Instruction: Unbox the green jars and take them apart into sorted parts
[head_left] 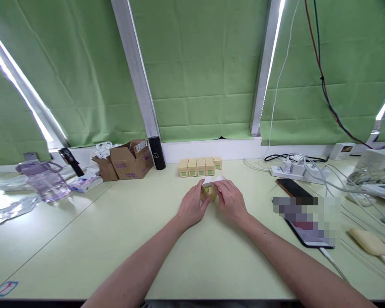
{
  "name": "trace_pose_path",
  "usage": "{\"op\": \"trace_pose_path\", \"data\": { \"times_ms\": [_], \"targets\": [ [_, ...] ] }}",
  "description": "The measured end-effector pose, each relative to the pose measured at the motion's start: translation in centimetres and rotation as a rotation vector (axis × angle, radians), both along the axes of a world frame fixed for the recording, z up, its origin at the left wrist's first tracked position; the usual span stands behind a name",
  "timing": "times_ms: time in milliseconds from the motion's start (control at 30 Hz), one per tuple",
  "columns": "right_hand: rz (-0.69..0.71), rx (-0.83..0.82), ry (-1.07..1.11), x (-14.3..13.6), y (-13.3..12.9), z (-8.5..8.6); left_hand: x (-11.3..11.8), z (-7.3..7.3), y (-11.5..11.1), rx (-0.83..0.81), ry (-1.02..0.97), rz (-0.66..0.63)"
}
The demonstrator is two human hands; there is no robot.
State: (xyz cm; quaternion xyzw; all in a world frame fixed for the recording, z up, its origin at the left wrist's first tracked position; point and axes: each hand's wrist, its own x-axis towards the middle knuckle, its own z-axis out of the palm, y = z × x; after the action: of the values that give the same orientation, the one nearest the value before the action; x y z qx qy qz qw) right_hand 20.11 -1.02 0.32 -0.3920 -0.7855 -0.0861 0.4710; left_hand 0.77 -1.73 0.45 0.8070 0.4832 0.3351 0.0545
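Note:
Between my two hands is a small tan cardboard box (212, 196), its top open and something yellow-green showing inside. My left hand (192, 203) grips the box's left side, thumb in front and fingers behind. On the other side, my right hand (231, 200) has its fingers closed at the upper right edge of the box. A piece of white paper (223, 176) lies just behind it, partly covered by my fingers. Farther back stands a row of several similar small boxes (196, 167) with green labels on their fronts.
At the back left are an open brown carton (130, 161), a black cylinder (157, 153), a hairbrush (71, 161) and a purple bottle (45, 182). On the right lie a power strip (298, 172) with tangled cables, a phone (293, 188), a tablet (311, 239) and a cream-coloured mouse-like object (370, 243).

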Motion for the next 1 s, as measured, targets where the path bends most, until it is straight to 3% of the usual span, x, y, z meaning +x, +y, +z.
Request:
{"op": "trace_pose_path", "data": {
  "times_ms": [233, 467, 633, 800, 1000],
  "targets": [
    [0.022, 0.016, 0.099, 0.0, -0.2, 0.2, 0.2, 0.1, -0.2, -0.164, -0.065, 0.033],
    [0.011, 0.046, -0.038, -0.3, -0.7, 0.3, 0.4, 1.0, -0.5, -0.218, -0.134, -0.005],
    [-0.074, 0.222, -0.195, -0.7, -1.2, 1.1, 0.3, 0.6, -0.1, -0.158, -0.122, 0.002],
    [0.037, 0.348, -0.276, -0.8, -1.4, 1.6, 0.1, -0.4, 0.5, -0.073, -0.103, 0.003],
    [0.139, 0.399, -0.218, -1.0, -1.4, 1.8, 0.4, -0.4, 0.4, 0.088, -0.035, -0.102]
  ]
}}
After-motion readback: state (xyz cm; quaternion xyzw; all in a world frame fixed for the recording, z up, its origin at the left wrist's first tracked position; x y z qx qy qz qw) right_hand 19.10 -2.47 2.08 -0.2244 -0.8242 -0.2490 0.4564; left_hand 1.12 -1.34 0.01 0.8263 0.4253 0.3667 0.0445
